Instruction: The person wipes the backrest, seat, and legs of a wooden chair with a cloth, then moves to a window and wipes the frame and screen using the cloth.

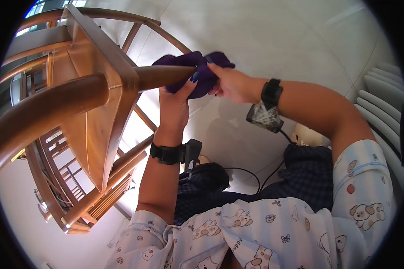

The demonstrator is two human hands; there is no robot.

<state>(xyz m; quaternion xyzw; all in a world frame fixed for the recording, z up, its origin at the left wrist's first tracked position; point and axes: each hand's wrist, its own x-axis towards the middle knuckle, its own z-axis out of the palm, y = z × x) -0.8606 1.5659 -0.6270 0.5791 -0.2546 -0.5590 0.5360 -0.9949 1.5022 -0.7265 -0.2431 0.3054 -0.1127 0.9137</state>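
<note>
A dark purple cloth [197,89] is bunched around the end of a round wooden chair leg [161,77]. My left hand [174,101] grips the cloth from below, its thumb resting on the cloth near the leg. To the right, my right hand [233,85] pinches the cloth's other side just past the leg's end. The brown wooden chair [92,89] lies tipped, with its seat standing roughly upright at the left. Part of the leg's end is hidden by the cloth.
Glossy light floor tiles [274,31] lie under the chair. Stacked pale curved panels [381,103] stand at the far right. More wooden furniture [54,179] is behind the chair at the lower left. Straps with small devices [265,114] and a black cable [251,172] hang at my wrists.
</note>
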